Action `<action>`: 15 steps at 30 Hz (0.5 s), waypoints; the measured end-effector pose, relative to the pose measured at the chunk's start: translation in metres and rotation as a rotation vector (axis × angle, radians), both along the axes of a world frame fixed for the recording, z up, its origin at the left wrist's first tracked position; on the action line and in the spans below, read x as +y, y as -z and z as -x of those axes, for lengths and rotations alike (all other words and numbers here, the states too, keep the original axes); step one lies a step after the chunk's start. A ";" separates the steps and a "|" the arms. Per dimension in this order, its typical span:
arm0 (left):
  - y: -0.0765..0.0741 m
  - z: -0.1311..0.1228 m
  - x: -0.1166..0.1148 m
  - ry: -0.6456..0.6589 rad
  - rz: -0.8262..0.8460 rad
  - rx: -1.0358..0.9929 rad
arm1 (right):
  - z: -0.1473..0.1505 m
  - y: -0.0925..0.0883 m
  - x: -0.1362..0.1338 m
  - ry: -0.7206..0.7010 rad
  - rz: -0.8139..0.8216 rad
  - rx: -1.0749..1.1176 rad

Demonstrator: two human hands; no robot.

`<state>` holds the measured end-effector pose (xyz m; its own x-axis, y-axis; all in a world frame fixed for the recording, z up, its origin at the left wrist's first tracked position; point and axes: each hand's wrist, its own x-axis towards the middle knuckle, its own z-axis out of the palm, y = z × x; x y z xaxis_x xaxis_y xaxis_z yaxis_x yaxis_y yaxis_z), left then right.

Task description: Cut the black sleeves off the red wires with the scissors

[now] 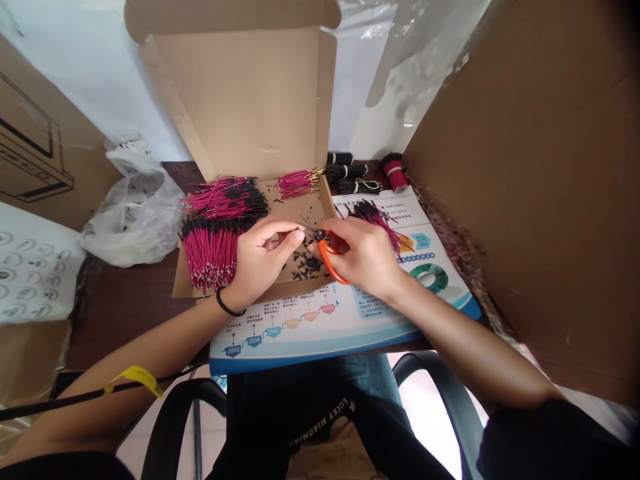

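Head view, looking down on a dark wooden table (125, 313): open cardboard box (245, 100) with its lid standing up, printed poster (280, 333) lying along its front and right side. Inside the box, bundles of red wires (213, 253) with black tips, black clippings (303, 267) scattered across the bottom. Another wire bundle (375, 223) on the poster, just beyond the right hand. Left hand (263, 257) above the clippings, fingertips (299, 230) pinched together on something too thin to make out, just beside the blades. Right hand (360, 257) with fingers curled closed around orange-handled scissors (330, 257), blades pointing toward the left fingertips.
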<state>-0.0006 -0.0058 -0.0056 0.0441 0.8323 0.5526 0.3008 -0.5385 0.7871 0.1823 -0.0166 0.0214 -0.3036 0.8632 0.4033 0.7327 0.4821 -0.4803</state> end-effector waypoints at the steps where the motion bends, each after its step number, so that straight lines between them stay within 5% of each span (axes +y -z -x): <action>1: 0.000 0.000 0.000 -0.007 -0.008 0.010 | 0.000 0.000 0.000 -0.006 -0.007 -0.010; 15: -0.001 -0.002 0.000 -0.011 -0.069 0.032 | -0.001 0.002 0.001 -0.063 -0.100 -0.115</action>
